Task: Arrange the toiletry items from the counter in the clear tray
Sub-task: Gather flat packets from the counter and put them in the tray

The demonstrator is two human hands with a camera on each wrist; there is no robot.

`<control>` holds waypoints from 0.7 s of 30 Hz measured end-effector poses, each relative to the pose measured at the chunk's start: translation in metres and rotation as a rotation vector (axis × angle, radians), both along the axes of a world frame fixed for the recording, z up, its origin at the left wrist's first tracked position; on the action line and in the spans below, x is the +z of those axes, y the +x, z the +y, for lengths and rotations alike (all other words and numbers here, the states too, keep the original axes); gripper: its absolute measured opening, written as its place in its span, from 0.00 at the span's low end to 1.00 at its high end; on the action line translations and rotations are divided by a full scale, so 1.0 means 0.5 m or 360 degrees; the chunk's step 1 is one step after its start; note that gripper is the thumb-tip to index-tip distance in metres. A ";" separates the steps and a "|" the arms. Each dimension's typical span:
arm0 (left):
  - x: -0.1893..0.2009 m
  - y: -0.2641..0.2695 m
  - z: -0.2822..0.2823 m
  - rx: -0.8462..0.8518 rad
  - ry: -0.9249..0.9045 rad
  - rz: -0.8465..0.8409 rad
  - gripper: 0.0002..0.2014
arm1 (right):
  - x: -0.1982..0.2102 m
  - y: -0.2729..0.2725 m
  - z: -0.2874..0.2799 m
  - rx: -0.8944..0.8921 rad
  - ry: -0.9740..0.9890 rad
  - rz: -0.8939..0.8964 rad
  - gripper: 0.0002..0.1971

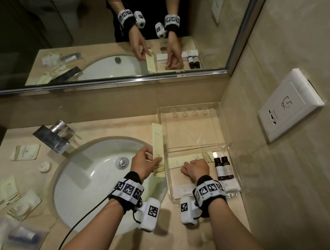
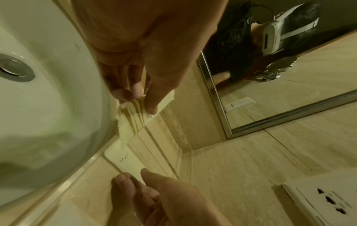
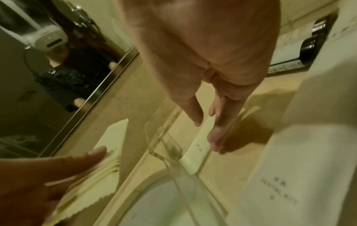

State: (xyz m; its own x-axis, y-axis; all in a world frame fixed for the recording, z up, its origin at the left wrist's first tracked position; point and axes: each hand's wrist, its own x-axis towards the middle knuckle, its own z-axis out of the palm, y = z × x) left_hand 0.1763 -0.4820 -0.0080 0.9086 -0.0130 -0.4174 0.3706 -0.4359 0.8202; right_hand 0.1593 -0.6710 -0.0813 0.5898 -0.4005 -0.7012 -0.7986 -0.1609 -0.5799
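The clear tray sits just to the right of the left hand, whose fingers pinch the near end of a long pale sachet lying on the worktop beside the tray's wall. The right hand rests inside the tray, fingers relaxed and straight, touching a sachet already laid there and gripping nothing. The lift probably wants to clear the wall fully, setting the sachet flat and parallel beside the right fingertips.
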 end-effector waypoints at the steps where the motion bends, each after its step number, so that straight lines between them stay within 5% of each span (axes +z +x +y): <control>1: 0.001 -0.001 0.002 0.0007 -0.0010 0.0008 0.10 | -0.004 0.002 0.002 -0.0024 0.0035 -0.0021 0.18; 8: 0.006 0.000 -0.001 0.0052 -0.0183 0.0108 0.07 | 0.065 -0.010 0.001 -0.0225 0.0356 -0.0223 0.07; 14: 0.018 -0.007 -0.040 0.0166 -0.0529 0.0287 0.06 | 0.189 -0.050 -0.002 0.0329 0.0723 -0.0359 0.16; 17: 0.025 -0.015 -0.059 0.0131 -0.0635 0.0387 0.05 | 0.188 -0.058 -0.021 0.0131 0.0691 -0.0431 0.16; 21: 0.017 -0.014 -0.062 0.0048 -0.0394 0.0326 0.08 | 0.182 -0.067 -0.067 -0.0245 0.0728 -0.0566 0.08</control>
State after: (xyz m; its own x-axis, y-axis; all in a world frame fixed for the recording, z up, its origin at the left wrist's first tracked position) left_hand 0.1693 -0.5130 0.0003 0.8074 -0.1113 -0.5794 0.5489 -0.2187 0.8068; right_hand 0.1255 -0.7046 0.0095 0.7790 -0.2040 -0.5929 -0.5372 0.2706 -0.7989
